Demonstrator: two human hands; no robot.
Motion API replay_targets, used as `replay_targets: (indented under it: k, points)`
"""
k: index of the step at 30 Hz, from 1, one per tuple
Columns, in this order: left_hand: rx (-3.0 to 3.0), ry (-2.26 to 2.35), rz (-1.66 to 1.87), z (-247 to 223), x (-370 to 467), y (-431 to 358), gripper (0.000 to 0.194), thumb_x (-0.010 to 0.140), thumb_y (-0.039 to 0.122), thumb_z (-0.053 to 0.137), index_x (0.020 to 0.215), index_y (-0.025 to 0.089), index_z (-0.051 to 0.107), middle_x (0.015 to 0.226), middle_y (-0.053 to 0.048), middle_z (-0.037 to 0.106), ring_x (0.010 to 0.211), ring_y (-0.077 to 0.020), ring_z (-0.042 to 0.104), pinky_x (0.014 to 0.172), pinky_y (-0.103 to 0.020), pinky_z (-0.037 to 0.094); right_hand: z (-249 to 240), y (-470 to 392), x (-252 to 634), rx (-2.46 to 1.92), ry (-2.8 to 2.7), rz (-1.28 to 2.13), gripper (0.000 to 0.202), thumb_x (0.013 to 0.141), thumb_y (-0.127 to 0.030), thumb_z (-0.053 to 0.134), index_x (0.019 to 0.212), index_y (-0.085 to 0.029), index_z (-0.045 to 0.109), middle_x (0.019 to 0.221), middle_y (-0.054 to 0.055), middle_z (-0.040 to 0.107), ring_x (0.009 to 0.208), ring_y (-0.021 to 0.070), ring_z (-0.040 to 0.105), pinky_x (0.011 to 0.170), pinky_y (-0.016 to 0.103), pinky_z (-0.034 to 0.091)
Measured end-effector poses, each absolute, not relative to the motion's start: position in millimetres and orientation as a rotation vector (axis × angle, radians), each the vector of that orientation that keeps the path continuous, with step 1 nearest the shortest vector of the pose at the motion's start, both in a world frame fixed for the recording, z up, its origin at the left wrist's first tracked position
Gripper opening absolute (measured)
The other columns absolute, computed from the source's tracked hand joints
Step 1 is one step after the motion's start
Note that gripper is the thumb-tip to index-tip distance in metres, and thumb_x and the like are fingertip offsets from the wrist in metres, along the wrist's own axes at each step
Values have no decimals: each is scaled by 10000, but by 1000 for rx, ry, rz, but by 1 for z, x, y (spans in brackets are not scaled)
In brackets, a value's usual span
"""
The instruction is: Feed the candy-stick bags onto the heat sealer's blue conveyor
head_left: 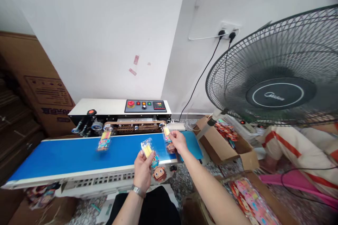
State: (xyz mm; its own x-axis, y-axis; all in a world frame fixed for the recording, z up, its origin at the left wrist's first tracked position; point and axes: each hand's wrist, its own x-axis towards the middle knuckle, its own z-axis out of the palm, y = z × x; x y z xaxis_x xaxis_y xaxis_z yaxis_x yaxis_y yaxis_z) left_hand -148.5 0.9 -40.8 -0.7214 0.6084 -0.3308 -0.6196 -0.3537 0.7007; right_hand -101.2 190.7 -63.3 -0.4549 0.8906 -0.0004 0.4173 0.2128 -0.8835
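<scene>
My left hand (142, 171) is closed on a clear packet (148, 149) of pale yellow sticks, above the front edge of the blue conveyor belt (71, 154). A cartoon face card (159, 173) shows at the packet's lower end. Farther right, my right hand (179, 142) pinches a second clear packet (166, 132), also with yellow sticks and a cartoon face. Its top end is at the right end of the band sealing machine (148, 107). Another packet (104, 141), slightly blurred, hangs at the machine's left side over the belt.
A large floor fan (277, 93) stands at the right. Below it are an open carton (211, 142) of packets and a box (253, 200) of colourful packs. Another person's leg (286, 144) shows beside a pink stool (298, 184). Big cartons (39, 77) lean at the left.
</scene>
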Motion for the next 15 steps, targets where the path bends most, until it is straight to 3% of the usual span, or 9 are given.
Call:
replay_targets:
  k: [4,8,12,15]
  points:
    - [-118,991,2162,-40,-149,1,289,639,323,714,832,165,567,800,-41,671,673,-143,625,606,-259,485,-49,169,-104,-1060,-2092,1133,252,687,-287,605,919,-190,610,794,32,646,719,179,592,698,300,456]
    - [-68,985,2227,-44,-151,2,267,645,306,711,836,146,616,818,-46,668,719,-137,612,671,-254,477,-39,128,-90,-634,-2173,1561,314,788,-378,541,1044,-197,552,937,42,636,832,169,598,721,279,480]
    - [54,1106,2230,-48,-151,2,252,661,291,701,859,143,658,919,-58,660,836,-145,594,732,-233,457,-39,104,-77,-501,-2194,1690,242,775,-376,581,917,-180,571,849,17,624,772,152,589,688,252,479]
    - [47,1171,2155,-46,-150,-1,374,675,317,690,1023,199,620,1092,-72,608,892,-171,590,717,-268,478,-45,117,-74,-638,-2053,1622,239,767,-401,573,845,-176,551,775,7,607,694,144,579,623,240,468]
